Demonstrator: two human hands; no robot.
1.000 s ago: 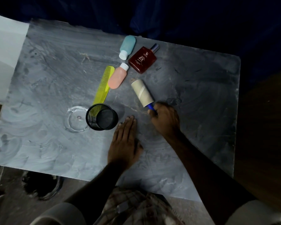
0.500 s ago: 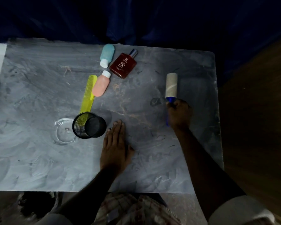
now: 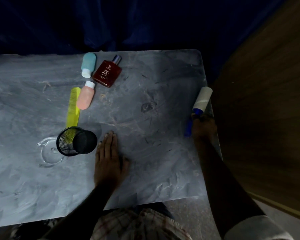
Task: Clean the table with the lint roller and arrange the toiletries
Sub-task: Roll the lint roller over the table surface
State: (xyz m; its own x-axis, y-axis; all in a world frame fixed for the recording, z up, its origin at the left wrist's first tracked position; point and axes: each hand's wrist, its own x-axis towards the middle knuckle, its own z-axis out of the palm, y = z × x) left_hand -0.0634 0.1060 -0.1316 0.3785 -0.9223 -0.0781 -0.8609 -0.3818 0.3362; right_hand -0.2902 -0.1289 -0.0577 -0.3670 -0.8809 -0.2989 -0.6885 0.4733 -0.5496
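Observation:
The lint roller [image 3: 202, 99], a pale roll on a blue handle, sits at the right edge of the grey marbled table [image 3: 154, 170], and my right hand [image 3: 203, 129] grips its handle. My left hand [image 3: 108, 158] lies flat and open on the table near the middle. Toiletries lie at the back: a teal bottle [image 3: 88, 64], a red-brown perfume bottle [image 3: 108, 72], a pink bottle [image 3: 85, 97] and a yellow-green comb [image 3: 73, 106]. A black mesh cup [image 3: 76, 143] stands just left of my left hand.
A clear glass dish [image 3: 48, 154] rests left of the mesh cup. Dark blue cloth [image 3: 128, 23] hangs behind the table. Wooden floor [image 3: 267, 118] lies beyond the right edge. Small bits of lint and dark marks dot the surface.
My right hand has carried the lint roller from beside the pink bottle across the table to its right edge. My left hand stays flat in place.

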